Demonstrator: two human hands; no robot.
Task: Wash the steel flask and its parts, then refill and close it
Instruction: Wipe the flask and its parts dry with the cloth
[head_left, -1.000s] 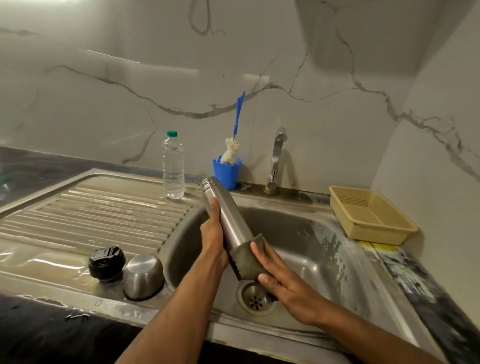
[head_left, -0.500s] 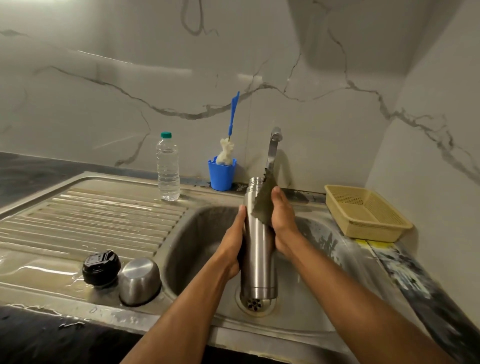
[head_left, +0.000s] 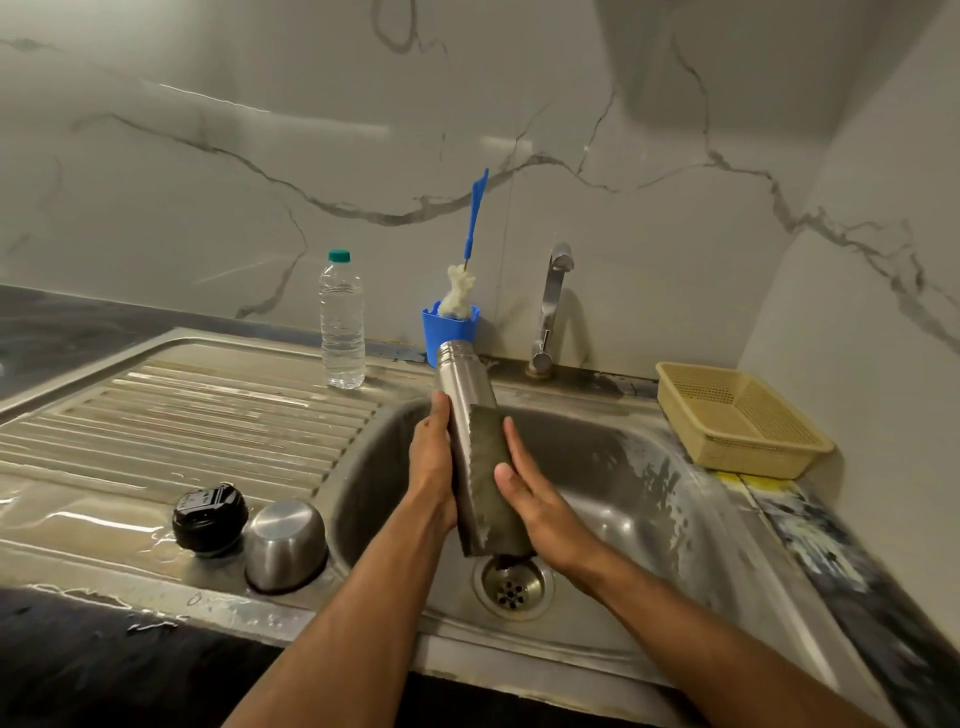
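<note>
Over the sink basin (head_left: 644, 483), the steel flask (head_left: 464, 395) is held off the bottom, tilted with its open neck toward the back wall and its base just above the drain (head_left: 513, 587). The left hand (head_left: 432, 467) holds it from the left side, thumb lying up along the metal; the fingers wrap out of sight behind the body. The right hand (head_left: 540, 506) presses a dark green scrub pad (head_left: 491, 478) flat against the flask's lower half, fingers nearly straight along the pad, with a little foam showing at the pad's edge.

Left of the basin, on the wet ribbed drainboard (head_left: 171, 415), the black stopper (head_left: 209, 517) and the steel cup lid (head_left: 285, 545) sit side by side near the front edge, the lid mouth down and the nearer of the two to the basin. Behind the basin stands the tap (head_left: 550, 306), closed off from any stream I can see. Left of the tap, a blue holder (head_left: 444, 332) carries a bottle brush (head_left: 470, 244), and further left a clear plastic water bottle (head_left: 341, 322) stands upright. Right of the basin, a beige plastic basket (head_left: 737, 421) rests in the corner.
</note>
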